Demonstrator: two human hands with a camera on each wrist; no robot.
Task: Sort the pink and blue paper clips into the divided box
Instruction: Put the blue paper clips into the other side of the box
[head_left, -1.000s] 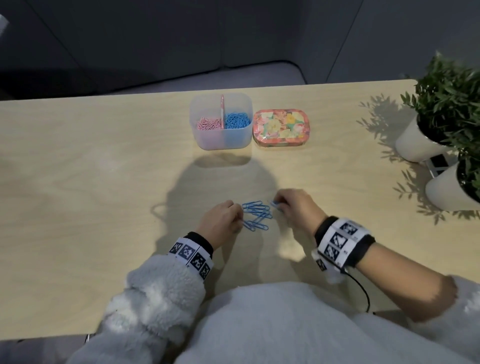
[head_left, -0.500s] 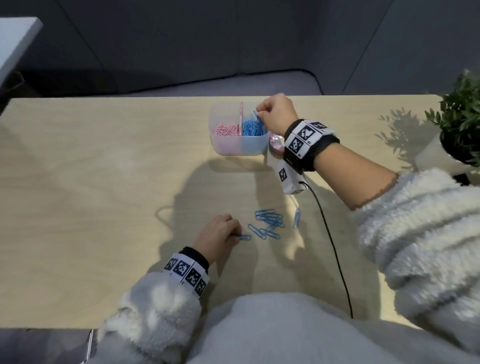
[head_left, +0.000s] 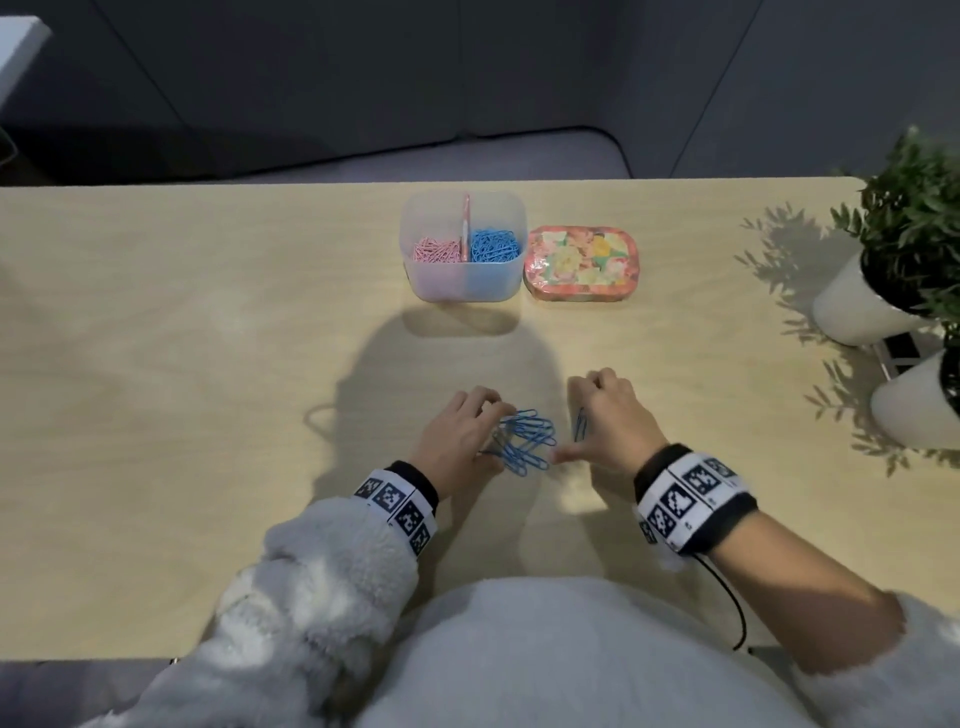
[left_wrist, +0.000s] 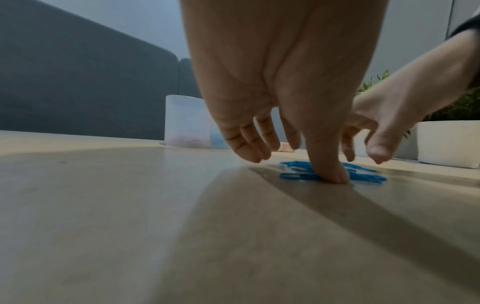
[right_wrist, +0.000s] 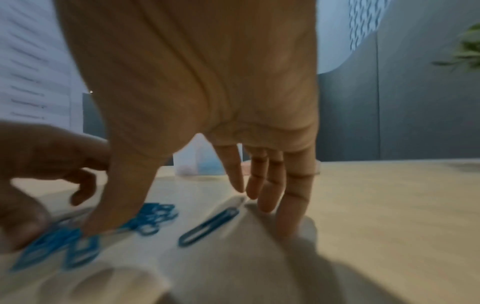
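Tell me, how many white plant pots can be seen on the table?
2. One white pot stands at the table's far right; the second pot stands nearer the person, cut by the right picture edge. More may lie outside the view.

From our left wrist we look along our left hand (left_wrist: 272, 86), fingers pointing down over the wooden table (left_wrist: 130, 216). Our thumb tip presses a blue paper clip (left_wrist: 298, 176) at the near edge of a small blue heap (left_wrist: 363, 174). Our right hand (left_wrist: 389, 115) reaches in from the right, fingers spread above that heap. Behind stand the translucent divided box (left_wrist: 185, 121) and a white plant pot (left_wrist: 449, 142).
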